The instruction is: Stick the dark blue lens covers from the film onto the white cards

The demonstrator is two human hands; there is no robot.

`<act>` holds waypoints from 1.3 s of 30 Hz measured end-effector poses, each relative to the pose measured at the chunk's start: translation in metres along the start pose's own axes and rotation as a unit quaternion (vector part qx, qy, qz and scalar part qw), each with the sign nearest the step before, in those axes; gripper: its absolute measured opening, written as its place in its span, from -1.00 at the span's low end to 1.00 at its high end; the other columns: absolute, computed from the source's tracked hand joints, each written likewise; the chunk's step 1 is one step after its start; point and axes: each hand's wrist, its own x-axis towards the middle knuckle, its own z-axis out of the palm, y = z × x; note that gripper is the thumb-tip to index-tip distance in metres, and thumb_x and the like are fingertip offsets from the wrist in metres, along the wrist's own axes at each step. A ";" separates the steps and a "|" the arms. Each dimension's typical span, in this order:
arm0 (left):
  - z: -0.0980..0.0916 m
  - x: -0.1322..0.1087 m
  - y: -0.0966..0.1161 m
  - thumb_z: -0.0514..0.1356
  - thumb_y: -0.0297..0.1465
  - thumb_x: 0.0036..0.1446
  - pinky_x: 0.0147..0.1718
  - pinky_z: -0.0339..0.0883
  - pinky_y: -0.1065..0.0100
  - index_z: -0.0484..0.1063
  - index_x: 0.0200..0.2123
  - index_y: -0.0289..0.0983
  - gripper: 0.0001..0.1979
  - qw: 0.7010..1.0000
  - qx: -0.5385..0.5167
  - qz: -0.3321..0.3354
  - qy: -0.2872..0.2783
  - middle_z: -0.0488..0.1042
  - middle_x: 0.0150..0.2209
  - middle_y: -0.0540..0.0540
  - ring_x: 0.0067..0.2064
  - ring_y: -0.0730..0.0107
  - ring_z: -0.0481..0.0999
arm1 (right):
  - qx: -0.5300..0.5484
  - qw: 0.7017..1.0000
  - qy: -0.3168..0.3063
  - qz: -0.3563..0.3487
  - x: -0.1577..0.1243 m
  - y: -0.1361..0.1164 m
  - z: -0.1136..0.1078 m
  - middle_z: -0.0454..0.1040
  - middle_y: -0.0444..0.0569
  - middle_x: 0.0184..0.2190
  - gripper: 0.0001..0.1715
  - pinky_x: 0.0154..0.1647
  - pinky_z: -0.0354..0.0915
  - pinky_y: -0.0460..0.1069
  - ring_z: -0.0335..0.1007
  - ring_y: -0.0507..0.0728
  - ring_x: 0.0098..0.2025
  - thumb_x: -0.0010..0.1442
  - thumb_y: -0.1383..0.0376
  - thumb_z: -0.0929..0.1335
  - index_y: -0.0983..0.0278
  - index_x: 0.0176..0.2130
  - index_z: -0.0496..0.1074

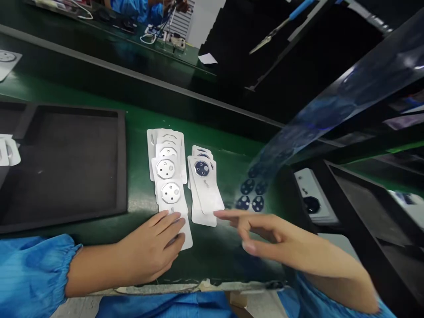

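My left hand (152,247) lies over the lower end of a long white card (175,207) with a round silver lens ring (170,192) on it; the fingers cover the card's end, and I cannot tell if they grip it. Several such cards overlap in a stack (165,154). To the right is a second stack of white cards (205,194), topped by a dark blue lens piece (202,168). My right hand (265,234) hovers just right of this stack, holding nothing, its index finger stretched toward the cards. A clear plastic film (331,119) carrying dark blue lens pieces (248,194) lies beyond it.
A black foam-lined tray (66,163) stands left on the green bench mat (139,128), with white cards at its left edge. A machine with a white plate (311,198) sits right. Beyond a dark rail, a co-worker's blue sleeve (139,9) and cables show.
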 end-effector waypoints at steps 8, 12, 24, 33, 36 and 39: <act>-0.001 -0.002 0.003 0.13 -0.25 0.37 0.30 0.10 -0.23 0.41 0.15 -0.47 -0.55 0.997 0.039 -0.071 -0.003 0.37 0.22 -0.46 0.28 -0.26 0.33 | 0.243 0.958 0.100 -0.116 0.127 -0.001 0.044 0.49 -0.11 -0.50 -0.64 -0.42 0.36 -0.07 0.37 0.03 -0.47 0.07 0.06 0.59 0.28 -0.33 0.56; -0.001 0.000 0.002 0.12 -0.23 0.37 0.24 0.21 -0.17 0.41 0.16 -0.45 -0.55 0.997 0.043 -0.059 -0.018 0.40 0.20 -0.43 0.22 -0.21 0.38 | 0.268 0.955 0.067 -0.112 0.143 0.011 0.048 0.53 -0.12 -0.53 -0.72 -0.50 0.36 -0.10 0.37 -0.01 -0.54 0.08 0.15 0.59 0.28 -0.30 0.61; -0.005 0.005 0.004 0.08 -0.21 0.39 0.24 0.27 -0.15 0.40 0.19 -0.39 -0.54 0.994 0.036 -0.077 -0.074 0.39 0.23 -0.38 0.26 -0.19 0.34 | 0.225 0.966 0.088 -0.086 0.139 0.007 0.044 0.59 -0.09 -0.53 -0.83 -0.61 0.42 -0.13 0.40 0.00 -0.60 0.09 0.20 0.58 0.19 -0.28 0.69; -0.010 0.007 -0.001 0.08 -0.21 0.40 0.20 0.33 -0.12 0.42 0.19 -0.37 -0.55 0.994 0.043 -0.062 -0.078 0.43 0.20 -0.35 0.24 -0.17 0.36 | 0.163 0.978 0.115 -0.062 0.138 0.008 0.043 0.54 -0.09 -0.56 -0.82 -0.67 0.31 -0.14 0.31 -0.02 -0.65 0.10 0.14 0.56 0.18 -0.31 0.70; -0.009 0.007 -0.001 0.09 -0.21 0.39 0.20 0.33 -0.12 0.42 0.19 -0.38 -0.55 0.994 0.039 -0.062 -0.077 0.43 0.19 -0.35 0.24 -0.17 0.36 | 0.158 0.979 0.116 -0.056 0.138 0.007 0.043 0.53 -0.09 -0.57 -0.81 -0.67 0.31 -0.15 0.31 -0.02 -0.65 0.11 0.13 0.56 0.18 -0.31 0.70; -0.006 0.006 0.003 0.11 -0.22 0.38 0.23 0.30 -0.14 0.43 0.18 -0.36 -0.56 0.993 0.035 -0.084 -0.071 0.43 0.20 -0.33 0.25 -0.17 0.34 | 0.155 0.980 0.116 -0.053 0.137 0.007 0.043 0.53 -0.10 -0.58 -0.82 -0.67 0.32 -0.16 0.33 -0.02 -0.65 0.11 0.14 0.56 0.17 -0.30 0.70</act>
